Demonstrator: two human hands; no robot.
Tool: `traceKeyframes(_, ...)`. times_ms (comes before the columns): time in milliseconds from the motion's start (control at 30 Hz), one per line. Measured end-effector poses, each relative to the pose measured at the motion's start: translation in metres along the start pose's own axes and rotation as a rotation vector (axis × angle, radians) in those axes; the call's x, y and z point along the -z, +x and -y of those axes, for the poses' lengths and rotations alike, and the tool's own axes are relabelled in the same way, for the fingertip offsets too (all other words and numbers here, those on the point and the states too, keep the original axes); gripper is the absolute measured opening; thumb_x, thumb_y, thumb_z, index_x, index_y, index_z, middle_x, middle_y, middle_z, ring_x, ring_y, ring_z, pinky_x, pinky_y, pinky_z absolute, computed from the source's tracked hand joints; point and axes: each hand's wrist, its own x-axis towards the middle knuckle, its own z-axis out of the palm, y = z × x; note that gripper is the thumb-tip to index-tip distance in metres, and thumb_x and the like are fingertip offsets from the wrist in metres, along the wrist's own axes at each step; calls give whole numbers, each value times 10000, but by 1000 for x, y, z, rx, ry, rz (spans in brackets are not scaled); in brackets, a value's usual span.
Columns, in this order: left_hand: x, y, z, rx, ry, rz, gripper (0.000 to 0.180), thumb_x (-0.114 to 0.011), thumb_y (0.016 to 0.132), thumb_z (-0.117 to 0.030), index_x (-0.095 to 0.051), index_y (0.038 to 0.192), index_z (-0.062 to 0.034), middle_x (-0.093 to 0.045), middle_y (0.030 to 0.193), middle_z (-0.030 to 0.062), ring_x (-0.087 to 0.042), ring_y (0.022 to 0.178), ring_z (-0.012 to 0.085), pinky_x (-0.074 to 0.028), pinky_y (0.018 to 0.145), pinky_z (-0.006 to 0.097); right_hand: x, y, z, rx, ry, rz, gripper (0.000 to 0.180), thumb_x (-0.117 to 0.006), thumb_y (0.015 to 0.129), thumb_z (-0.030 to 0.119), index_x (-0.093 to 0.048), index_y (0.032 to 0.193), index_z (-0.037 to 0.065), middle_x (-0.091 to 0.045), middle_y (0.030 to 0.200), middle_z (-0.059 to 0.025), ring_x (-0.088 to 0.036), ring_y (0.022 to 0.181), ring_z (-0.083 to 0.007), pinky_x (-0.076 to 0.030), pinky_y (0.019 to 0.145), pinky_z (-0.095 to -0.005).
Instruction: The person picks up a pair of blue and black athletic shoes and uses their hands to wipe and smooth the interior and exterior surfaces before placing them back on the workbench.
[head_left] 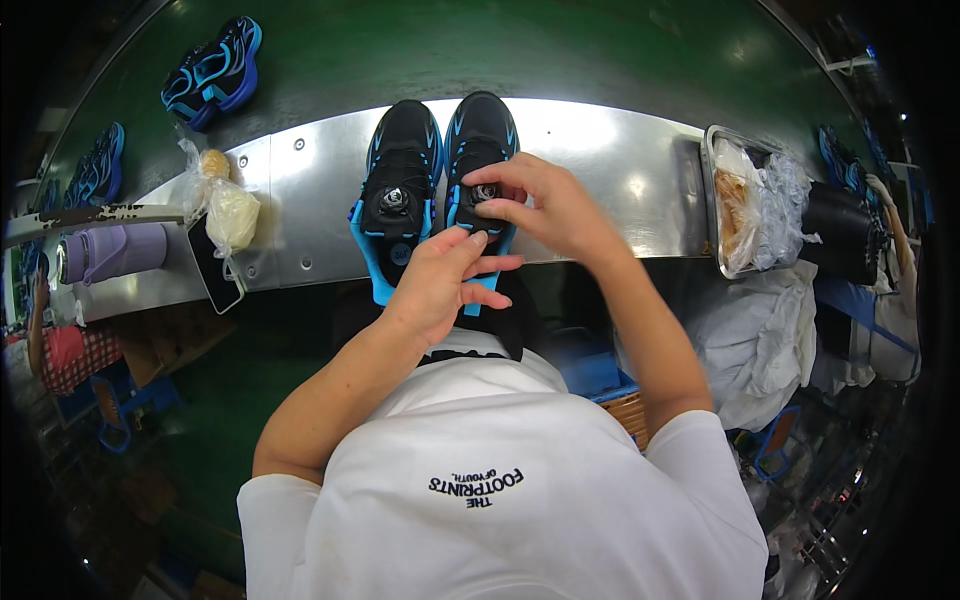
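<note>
Two black sneakers with bright blue trim stand side by side on the metal bench edge, toes pointing away from me. The left sneaker (396, 165) has a round lacing dial on its tongue, and no hand touches it. On the right sneaker (482, 125), my right hand (548, 205) closes thumb and forefinger around the lacing dial (484, 192). My left hand (440, 283) is at the same shoe's collar, its thumb and forefinger pinched at the tongue and the other fingers spread. My left hand hides part of the heel opening.
On the left lie a phone (214, 262), bagged food (232, 215) and a lilac bottle (122, 252). A metal tray (712, 200) with plastic-wrapped items stands right. More sneakers (215, 72) rest on the green surface beyond. Other people work at both sides.
</note>
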Motion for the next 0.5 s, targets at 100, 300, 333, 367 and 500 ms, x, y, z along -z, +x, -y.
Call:
traceKeyframes(100,1,2,-2,9,-36,17,283,-468,984,-169,-485,1181,35,-543,1179,133,-603,1109,282,-610,618,314,-11,-7,-1,-40,-136,-99,297,-741,763,181,-704,1047,103,-536,731,-38,-494,633,-140,-437,603,-290)
traceKeyframes(300,0,-1,0,6,-43,2,262,-457,987,-160,-500,1167,26,-550,1175,129,-612,1088,279,-601,623,322,-17,-8,-1,81,-71,-192,287,-764,745,206,-708,1004,95,-529,734,-50,-505,636,-164,-428,589,-308)
traceKeyframes(333,-1,-1,-1,6,-61,7,286,-457,989,-168,-496,1185,37,-539,1206,136,-618,1071,275,-593,611,317,-18,-8,2,18,-198,-224,284,-770,741,213,-708,989,90,-531,737,-47,-508,640,-164,-429,595,-305)
traceKeyframes(367,-2,-2,-3,4,-79,11,311,-456,991,-177,-492,1203,48,-529,1238,143,-625,1054,271,-585,599,312,-19,-8,1,25,-201,-222,284,-770,741,213,-708,989,90,-531,737,-47,-508,640,-164,-429,595,-305)
traceKeyframes(500,13,-29,-39,8,381,175,341,-484,984,-201,-570,1188,57,-616,1156,155,-676,864,202,-538,551,243,-2,-3,-8,-68,-34,-163,247,-752,791,221,-711,975,61,-613,821,-31,-539,714,-100,-452,666,-248)
